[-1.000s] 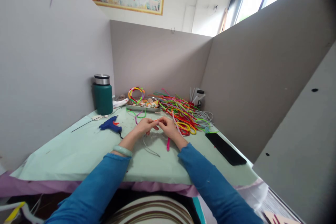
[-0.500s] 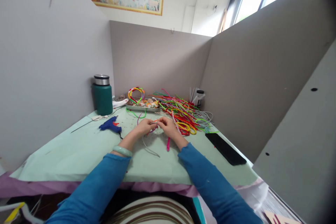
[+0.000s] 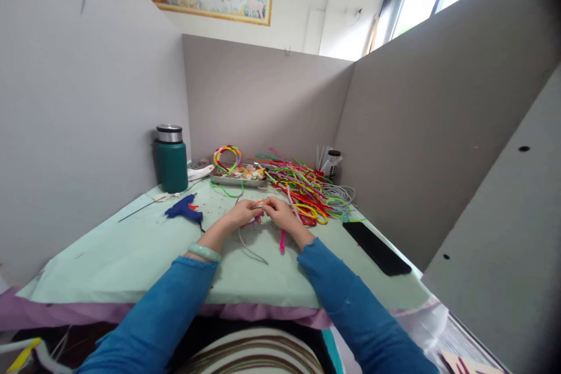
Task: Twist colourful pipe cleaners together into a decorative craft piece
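Observation:
My left hand (image 3: 243,213) and my right hand (image 3: 277,211) meet fingertip to fingertip above the middle of the table. Both are closed in a pinch on thin coloured cords, of which orange and purple bits show between the fingers. A thin grey cord (image 3: 250,250) trails below my left hand onto the table. Under my right wrist a bright pink piece of cord (image 3: 282,242) points toward me. Just beyond my right hand spreads a pile of colourful cords (image 3: 302,184). The fingers hide the exact spot where the cords meet.
A blue glue gun (image 3: 184,208) lies left of my hands, with a green bottle (image 3: 171,159) behind it. At the back, a metal tray (image 3: 239,182) of small pieces has headbands (image 3: 227,159) on it. A black phone-like slab (image 3: 377,248) lies right. Grey partitions enclose the table.
My fingertips have shifted slightly while keeping their pinch on the cords. The pink piece has moved a little to the right; everything else stays put.

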The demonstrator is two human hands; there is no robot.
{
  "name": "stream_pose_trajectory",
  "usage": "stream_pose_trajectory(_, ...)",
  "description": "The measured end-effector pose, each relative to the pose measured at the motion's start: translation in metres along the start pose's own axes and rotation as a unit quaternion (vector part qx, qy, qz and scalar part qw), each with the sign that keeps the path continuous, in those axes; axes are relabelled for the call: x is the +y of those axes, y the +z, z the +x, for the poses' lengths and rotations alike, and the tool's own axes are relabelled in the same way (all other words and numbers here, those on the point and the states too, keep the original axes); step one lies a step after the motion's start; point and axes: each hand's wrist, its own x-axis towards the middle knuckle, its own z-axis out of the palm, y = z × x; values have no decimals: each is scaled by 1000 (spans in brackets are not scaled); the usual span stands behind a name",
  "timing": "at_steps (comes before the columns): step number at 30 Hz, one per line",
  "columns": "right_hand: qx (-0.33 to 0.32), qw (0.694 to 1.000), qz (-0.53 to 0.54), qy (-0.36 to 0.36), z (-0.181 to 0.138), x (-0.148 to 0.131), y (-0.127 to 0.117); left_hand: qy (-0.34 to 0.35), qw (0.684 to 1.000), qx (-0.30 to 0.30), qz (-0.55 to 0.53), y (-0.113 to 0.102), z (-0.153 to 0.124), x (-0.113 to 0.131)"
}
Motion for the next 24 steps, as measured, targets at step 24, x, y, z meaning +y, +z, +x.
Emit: stream_pose_trajectory(24,13,996,-59,-69,-4,-6,-1,-49,992,-2,-119,0,-1,1)
